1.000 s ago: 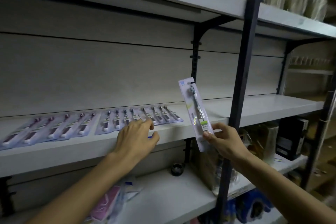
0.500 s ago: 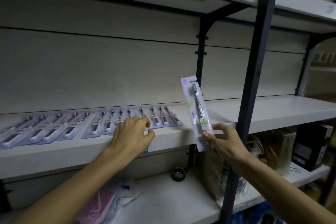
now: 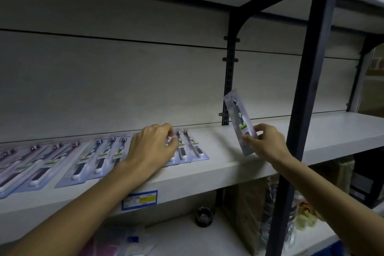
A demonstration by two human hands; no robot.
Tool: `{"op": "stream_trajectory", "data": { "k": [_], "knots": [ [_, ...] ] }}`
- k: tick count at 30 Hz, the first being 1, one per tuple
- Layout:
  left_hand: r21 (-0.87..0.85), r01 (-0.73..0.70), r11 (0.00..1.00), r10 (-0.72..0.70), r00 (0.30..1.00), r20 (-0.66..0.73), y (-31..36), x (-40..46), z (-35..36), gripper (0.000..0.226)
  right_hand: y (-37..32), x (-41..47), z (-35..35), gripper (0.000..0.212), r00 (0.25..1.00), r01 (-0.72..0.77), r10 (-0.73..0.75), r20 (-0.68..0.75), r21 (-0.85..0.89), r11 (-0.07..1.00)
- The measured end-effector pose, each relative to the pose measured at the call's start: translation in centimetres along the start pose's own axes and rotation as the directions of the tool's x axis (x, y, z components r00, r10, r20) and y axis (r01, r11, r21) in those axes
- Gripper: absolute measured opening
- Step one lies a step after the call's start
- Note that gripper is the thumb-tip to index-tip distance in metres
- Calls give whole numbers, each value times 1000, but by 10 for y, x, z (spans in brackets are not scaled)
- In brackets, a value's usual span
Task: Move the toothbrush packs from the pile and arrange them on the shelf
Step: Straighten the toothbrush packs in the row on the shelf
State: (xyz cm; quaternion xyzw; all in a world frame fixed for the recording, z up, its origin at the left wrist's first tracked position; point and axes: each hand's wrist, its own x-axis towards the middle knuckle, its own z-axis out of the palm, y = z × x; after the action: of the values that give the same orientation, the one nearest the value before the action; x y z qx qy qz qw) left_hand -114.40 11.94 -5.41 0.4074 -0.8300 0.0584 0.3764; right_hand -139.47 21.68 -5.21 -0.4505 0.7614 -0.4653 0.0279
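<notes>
A row of several toothbrush packs [image 3: 99, 158] lies flat side by side on the white shelf [image 3: 239, 151], running from the left edge to the middle. My left hand [image 3: 152, 147] rests on the packs near the row's right end, fingers curled over them and pinching at one. My right hand [image 3: 264, 141] holds one toothbrush pack [image 3: 239, 118] by its lower end, tilted upright above the shelf, to the right of the row. More packs of the pile [image 3: 120, 243] show blurred on the lower shelf at the bottom left.
A dark upright post [image 3: 307, 89] stands just right of my right hand. A blue and yellow price label [image 3: 139, 199] sits on the shelf's front edge. Below are a small dark jar [image 3: 204, 216], a brown box [image 3: 243, 210] and bagged goods.
My left hand has slid forward onto the right end of the row. My right hand has carried the held pack deeper over the shelf. The camera has moved closer.
</notes>
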Motion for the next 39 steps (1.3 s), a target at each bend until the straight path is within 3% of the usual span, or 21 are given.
{"op": "stream_trajectory", "data": {
  "k": [4,9,16,19,23,30,35,39],
  "knots": [
    [-4,20,1000,-20,1000,3,3,14,11,18,11,31,10,25,995,-58,74,62,-231,971],
    [-2,73,997,-73,997,-25,7,28,22,17,12,63,17,19,987,-78,127,101,-390,917],
    [16,88,996,-87,995,-52,22,47,29,17,16,78,14,29,983,21,79,166,-527,850],
    [29,88,996,-86,995,-48,30,51,32,17,16,78,12,31,970,17,118,211,-545,838],
    [30,95,995,-93,994,-48,36,54,36,18,30,84,16,13,946,29,165,280,-578,815],
    [47,72,996,-71,997,-25,46,53,37,19,42,87,19,8,962,52,120,244,-601,798],
    [73,66,995,-64,997,-31,44,49,35,21,45,86,17,14,979,79,41,200,-554,829],
    [95,75,993,-72,997,-36,41,41,31,21,40,84,18,28,983,171,-129,128,-421,891]
  ]
}}
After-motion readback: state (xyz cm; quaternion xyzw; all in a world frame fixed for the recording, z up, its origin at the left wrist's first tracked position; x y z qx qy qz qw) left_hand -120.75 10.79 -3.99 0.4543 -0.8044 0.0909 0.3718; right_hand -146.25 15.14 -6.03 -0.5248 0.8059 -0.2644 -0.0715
